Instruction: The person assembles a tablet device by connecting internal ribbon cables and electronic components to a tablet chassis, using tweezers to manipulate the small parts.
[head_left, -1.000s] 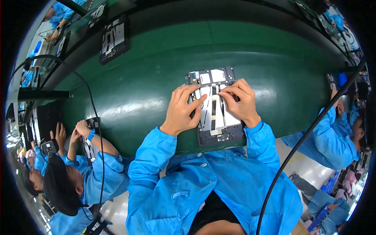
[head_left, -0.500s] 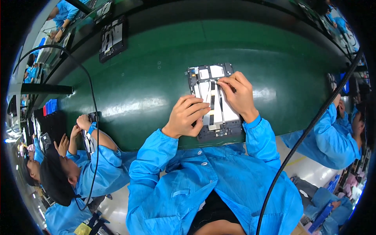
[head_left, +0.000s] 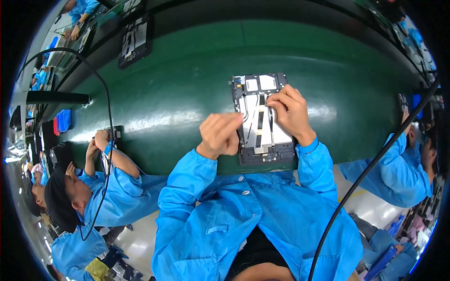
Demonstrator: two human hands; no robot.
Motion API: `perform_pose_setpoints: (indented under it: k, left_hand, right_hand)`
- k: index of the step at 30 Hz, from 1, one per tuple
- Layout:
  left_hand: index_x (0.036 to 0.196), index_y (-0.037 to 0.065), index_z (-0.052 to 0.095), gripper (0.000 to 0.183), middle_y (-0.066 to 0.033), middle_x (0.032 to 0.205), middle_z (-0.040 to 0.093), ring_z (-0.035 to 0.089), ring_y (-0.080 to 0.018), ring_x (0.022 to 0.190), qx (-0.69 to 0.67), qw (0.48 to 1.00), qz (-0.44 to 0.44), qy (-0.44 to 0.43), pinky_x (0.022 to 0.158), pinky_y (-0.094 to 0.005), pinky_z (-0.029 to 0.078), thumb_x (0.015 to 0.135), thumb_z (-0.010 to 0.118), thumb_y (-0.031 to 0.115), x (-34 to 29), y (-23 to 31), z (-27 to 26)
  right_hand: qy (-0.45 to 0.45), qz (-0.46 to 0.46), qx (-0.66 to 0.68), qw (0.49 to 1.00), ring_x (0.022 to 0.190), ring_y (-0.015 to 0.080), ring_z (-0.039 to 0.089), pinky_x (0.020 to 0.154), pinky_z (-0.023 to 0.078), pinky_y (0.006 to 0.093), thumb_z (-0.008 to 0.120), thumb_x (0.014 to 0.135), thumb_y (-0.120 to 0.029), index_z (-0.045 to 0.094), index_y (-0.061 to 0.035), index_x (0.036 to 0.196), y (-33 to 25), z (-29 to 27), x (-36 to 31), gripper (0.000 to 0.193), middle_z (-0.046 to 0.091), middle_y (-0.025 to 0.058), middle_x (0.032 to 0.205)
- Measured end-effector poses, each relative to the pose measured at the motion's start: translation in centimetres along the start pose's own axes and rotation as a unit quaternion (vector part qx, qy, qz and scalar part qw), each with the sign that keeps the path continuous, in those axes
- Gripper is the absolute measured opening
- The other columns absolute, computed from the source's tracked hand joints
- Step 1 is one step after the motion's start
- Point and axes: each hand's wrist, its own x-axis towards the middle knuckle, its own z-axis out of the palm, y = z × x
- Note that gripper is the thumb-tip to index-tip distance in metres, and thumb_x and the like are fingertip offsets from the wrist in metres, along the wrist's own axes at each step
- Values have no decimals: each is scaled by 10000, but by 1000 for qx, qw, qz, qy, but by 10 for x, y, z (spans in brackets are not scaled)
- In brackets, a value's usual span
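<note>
An opened tablet [head_left: 262, 157] lies on the green table right in front of me, with its black frame, white inner panels and dark strips exposed. At its upper right, my right hand [head_left: 293, 112] pinches the upper end of a thin black ribbon cable [head_left: 271, 122] between thumb and forefinger. My left hand [head_left: 219, 135] hovers by the tablet's left edge, slightly blurred. Its fingers are drawn together, tips close to a dark cable along that side; whatever they may hold is hidden.
Another opened tablet [head_left: 134, 40] rests at the far left of the green table [head_left: 187, 89]. Co-workers in blue sit at both sides; the left one's hands [head_left: 101, 140] handle a device. Red and blue bins [head_left: 63, 121] stand beyond. Black cables [head_left: 370, 171] hang across the view on both sides.
My left hand has lifted off the tablet's middle and drawn left, its spread fingers now bunched together. The right hand stays at the cable's upper end. The tablet appears slightly farther right in view.
</note>
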Motion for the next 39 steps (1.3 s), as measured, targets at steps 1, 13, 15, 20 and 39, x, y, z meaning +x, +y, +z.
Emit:
perform_pose_setpoints:
  k: [1, 13, 15, 20, 39]
  left_hand:
    - [1100, 53, 782, 406, -107, 1058, 792, 743, -286, 865, 19, 998, -48, 26, 711, -359, 551, 720, 669, -33, 3, -5, 3]
    - [1060, 79, 791, 324, -72, 1053, 704, 646, -291, 916, 84, 984, -134, -78, 763, -422, 507, 759, 704, -2, 8, -15, 6]
    - [1125, 77, 782, 337, -87, 1080, 696, 640, -294, 924, 83, 981, -151, -90, 779, -421, 503, 805, 702, 10, 9, -13, 6]
    - [1151, 67, 773, 314, -107, 1083, 694, 644, -307, 956, 88, 978, -166, -89, 845, -435, 494, 851, 689, 24, 15, -5, 7]
    - [1186, 143, 750, 250, -57, 1120, 682, 633, -289, 1186, 161, 962, -188, -114, 1165, -571, 410, 937, 770, 156, 12, -10, 8]
  right_hand:
    - [-1, 0, 1, 1000, 813, 287, 604, 744, 456, 410, 805, 883, -63, 786, -84, 883, 0, -2, -2, 29, 632, 60, 851]
    - [-59, 13, 34, 998, 854, 293, 586, 769, 381, 407, 704, 874, 14, 697, -82, 852, 3, -6, -4, 99, 607, 60, 858]
    - [-42, 9, 16, 999, 855, 303, 582, 766, 381, 410, 691, 882, 10, 662, -79, 868, 0, -4, -3, 94, 601, 70, 864]
    - [-44, 4, 26, 999, 844, 311, 569, 762, 378, 411, 686, 887, 4, 648, -77, 883, 2, -3, -4, 90, 588, 76, 858]
    - [-23, 24, 33, 999, 777, 314, 542, 729, 377, 426, 715, 891, -23, 646, -72, 892, -1, 3, 3, 85, 551, 98, 814]
